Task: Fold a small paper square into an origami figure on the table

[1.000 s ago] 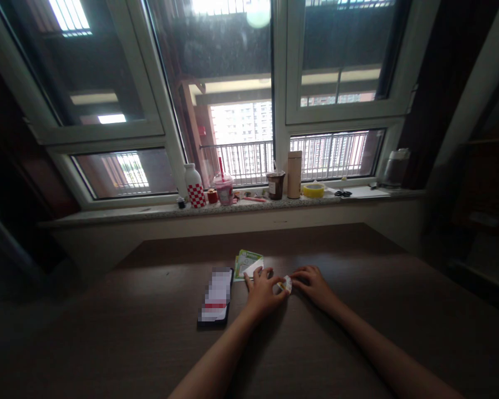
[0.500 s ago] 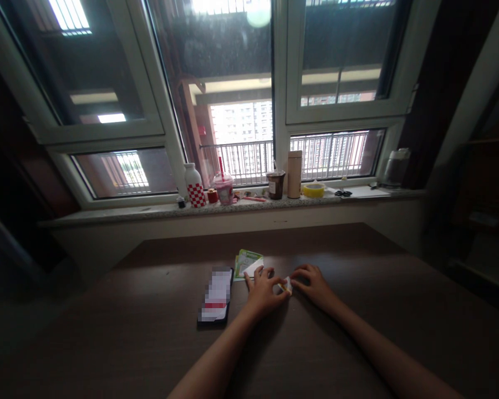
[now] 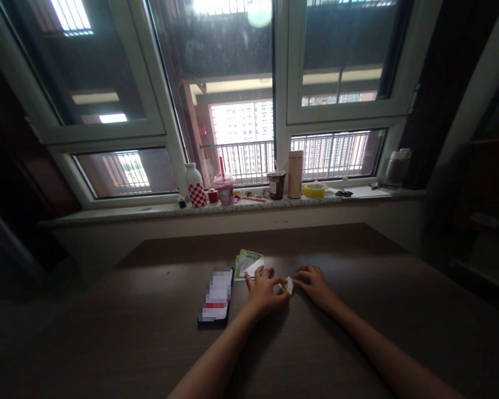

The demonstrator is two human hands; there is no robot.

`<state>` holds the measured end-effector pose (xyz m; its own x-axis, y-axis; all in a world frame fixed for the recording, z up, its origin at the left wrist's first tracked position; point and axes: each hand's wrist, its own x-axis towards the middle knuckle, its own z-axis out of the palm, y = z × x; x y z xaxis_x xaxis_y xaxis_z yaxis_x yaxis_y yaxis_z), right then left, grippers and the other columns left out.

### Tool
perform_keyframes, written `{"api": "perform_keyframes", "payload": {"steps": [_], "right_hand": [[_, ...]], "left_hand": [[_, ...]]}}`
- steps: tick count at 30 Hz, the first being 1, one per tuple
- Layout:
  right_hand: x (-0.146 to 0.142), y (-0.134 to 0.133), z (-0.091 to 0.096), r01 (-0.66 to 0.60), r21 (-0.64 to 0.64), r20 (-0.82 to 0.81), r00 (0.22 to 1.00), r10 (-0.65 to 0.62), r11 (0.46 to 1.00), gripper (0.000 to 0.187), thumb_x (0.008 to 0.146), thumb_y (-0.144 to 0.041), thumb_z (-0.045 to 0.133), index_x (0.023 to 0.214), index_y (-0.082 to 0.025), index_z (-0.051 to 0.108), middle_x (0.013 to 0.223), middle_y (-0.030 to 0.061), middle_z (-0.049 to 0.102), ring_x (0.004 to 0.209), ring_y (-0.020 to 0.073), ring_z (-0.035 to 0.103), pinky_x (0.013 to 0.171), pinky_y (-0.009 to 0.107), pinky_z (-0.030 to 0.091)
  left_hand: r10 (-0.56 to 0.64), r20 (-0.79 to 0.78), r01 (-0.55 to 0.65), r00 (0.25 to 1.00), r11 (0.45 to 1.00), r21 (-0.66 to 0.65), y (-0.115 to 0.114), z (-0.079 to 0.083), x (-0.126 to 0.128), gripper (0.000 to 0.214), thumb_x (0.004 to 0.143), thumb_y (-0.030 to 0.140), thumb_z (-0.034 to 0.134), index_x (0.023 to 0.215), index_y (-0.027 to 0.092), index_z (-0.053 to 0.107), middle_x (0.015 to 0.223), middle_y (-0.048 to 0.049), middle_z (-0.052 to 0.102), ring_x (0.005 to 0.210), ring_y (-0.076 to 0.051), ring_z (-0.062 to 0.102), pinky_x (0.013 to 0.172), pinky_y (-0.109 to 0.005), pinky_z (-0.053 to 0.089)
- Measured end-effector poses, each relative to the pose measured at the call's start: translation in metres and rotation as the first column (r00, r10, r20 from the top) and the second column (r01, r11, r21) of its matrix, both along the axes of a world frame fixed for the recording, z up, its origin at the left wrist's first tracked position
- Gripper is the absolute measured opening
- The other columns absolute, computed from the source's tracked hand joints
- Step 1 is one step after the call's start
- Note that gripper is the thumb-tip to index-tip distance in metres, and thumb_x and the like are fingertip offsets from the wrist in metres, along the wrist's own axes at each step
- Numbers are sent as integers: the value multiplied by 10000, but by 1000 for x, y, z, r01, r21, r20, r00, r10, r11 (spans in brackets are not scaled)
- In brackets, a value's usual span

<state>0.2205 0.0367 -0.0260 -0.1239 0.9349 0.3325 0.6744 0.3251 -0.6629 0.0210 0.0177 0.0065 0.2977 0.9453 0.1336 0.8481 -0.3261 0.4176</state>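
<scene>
On the brown table, my left hand (image 3: pixel 265 290) pinches a small white-and-yellow piece of folded or crumpled paper (image 3: pixel 289 286) between thumb and index finger. Its other fingers spread toward a small stack of green-and-white cards or packets (image 3: pixel 249 261), with a white slip on top. My right hand (image 3: pixel 315 282) rests just right of the paper, its fingers bent and slightly apart. A narrow gap seems to lie between its fingertips and the paper. To the left of my left hand lies a phone (image 3: pixel 216 296) with its screen lit and blurred out.
Behind the table (image 3: pixel 158 255) runs a window sill (image 3: pixel 158 211). On it stand a checkered white bottle (image 3: pixel 196 188), a pink drink cup (image 3: pixel 224 189), a dark cup (image 3: pixel 276 185), a tan flask (image 3: pixel 295 174), yellow tape (image 3: pixel 314 192) and black scissors (image 3: pixel 344 193).
My right hand has shifted slightly right, away from the paper, so more of the paper shows. My left hand keeps its place and its pinch.
</scene>
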Motion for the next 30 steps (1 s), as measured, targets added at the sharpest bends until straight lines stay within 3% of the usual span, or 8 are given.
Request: {"api": "perform_keyframes", "payload": {"steps": [18, 30], "right_hand": [[-15, -3, 2, 117, 20, 96, 988, -118, 993, 106, 806, -290, 628, 797, -197, 679, 1077, 106, 599, 1080, 257, 502, 971, 364, 398], [-15, -1, -2, 94, 26, 98, 991, -96, 995, 93, 810, -271, 627, 823, -205, 692, 1054, 90, 600, 1059, 242, 502, 959, 355, 393]], "left_hand": [[-23, -4, 23, 1000, 1000, -7, 4, -2, -1, 336, 745, 544, 635, 1056, 426, 683, 1405, -2, 476, 1411, -354, 214, 1066, -720, -58], [-30, -24, 31, 999, 999, 40, 2, -5, -1, 295, 758, 553, 630, 1008, 407, 686, 1405, 23, 478, 1405, -337, 221, 1070, -716, -55]]}}
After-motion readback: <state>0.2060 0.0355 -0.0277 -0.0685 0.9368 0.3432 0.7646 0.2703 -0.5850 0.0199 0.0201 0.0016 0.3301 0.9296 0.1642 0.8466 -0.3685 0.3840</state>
